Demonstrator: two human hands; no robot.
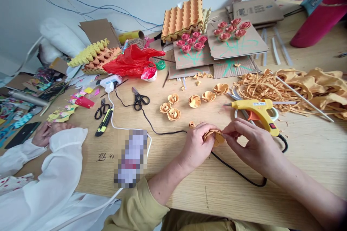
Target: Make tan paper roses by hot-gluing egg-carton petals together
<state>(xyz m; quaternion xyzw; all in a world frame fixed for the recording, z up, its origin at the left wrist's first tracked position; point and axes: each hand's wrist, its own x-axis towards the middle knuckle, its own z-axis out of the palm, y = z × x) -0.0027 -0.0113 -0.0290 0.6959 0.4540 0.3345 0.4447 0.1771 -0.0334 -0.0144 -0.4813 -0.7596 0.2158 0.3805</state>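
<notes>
Between both hands is an orange flower point(218, 139) of layered egg-carton petals. My left hand point(199, 144) is closed around its left side. The thumb and fingertips of my right hand point(248, 142) pinch the petal edge on the right. A small rolled bud point(192, 124) stands just beyond my left hand. Farther back sit several finished-looking orange flowers point(194, 101) on the table. Behind my right hand lies a yellow glue gun point(256, 106), its nozzle pointing left and its black cord looping under my hands.
Cardboard sheets point(195, 59) carry pink flowers point(198, 46). Orange carton scraps point(271, 90) heap at the right, near a pink bottle point(311, 25). Black scissors point(139, 99), a yellow cutter point(104, 122) and a blurred-out object point(131, 158) lie left. A co-worker's hands point(50, 131) work at far left.
</notes>
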